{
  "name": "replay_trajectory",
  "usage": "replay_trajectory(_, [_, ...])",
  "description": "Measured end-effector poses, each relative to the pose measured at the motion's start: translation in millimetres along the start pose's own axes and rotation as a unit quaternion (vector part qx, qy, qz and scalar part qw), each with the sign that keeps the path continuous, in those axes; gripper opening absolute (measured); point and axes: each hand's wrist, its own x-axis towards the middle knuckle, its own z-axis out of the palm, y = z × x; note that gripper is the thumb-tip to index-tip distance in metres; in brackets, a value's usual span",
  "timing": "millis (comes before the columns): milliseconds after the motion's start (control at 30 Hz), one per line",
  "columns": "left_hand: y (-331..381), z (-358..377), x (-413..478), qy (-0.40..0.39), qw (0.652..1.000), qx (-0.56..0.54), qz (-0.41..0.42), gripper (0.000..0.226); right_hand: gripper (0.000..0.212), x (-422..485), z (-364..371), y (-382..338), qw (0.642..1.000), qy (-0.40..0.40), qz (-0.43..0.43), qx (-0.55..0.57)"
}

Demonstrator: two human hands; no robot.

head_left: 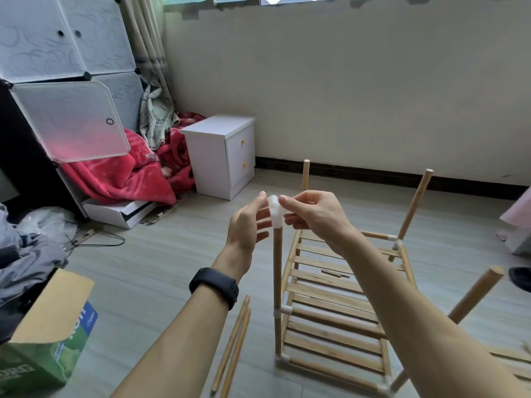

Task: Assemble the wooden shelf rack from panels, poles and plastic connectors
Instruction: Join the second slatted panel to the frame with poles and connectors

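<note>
Pinched between the left hand [247,222] and the right hand [313,214], the white plastic connector [275,211] sits atop the near-left upright pole [277,277] of the slatted rack [330,297], with two loose poles [232,346] on the floor [161,268] just left.

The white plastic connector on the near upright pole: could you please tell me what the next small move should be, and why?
Probably press the white plastic connector straight down onto the upright wooden pole. The left hand and right hand pinch it at the pole's top, and how deep it sits cannot be told, so a firm push would secure the joint.
</note>
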Motion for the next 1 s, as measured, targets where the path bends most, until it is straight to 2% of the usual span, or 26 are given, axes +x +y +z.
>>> replay_trajectory(200, [-10,1,-5,-0.063,0.997,0.034,0.029,0.042,0.036,-3,-3,1,0.999,0.000,-0.002,-0.049])
replay_trajectory(300, [-16,2,-5,-0.081,0.995,0.043,0.031,0.032,0.031,-4,-7,3,0.997,-0.002,0.013,-0.075])
replay_trajectory(467, [-22,5,-4,-0.089,0.994,0.043,0.036,0.031,0.033,-8,-12,5,0.998,-0.011,0.042,-0.045])
replay_trajectory(633, [-25,8,-8,-0.110,0.993,0.027,0.029,0.036,0.035,-8,-8,9,0.998,0.012,0.050,-0.034])
replay_trajectory(867, [-24,0,-10,-0.138,0.990,-0.018,0.001,0.056,0.026,-8,-8,11,0.999,-0.001,0.051,0.002])
replay_trajectory(1000, [-26,-3,-6,-0.149,0.988,-0.036,-0.005,0.055,0.029,-5,-10,12,0.997,-0.019,0.072,0.021])
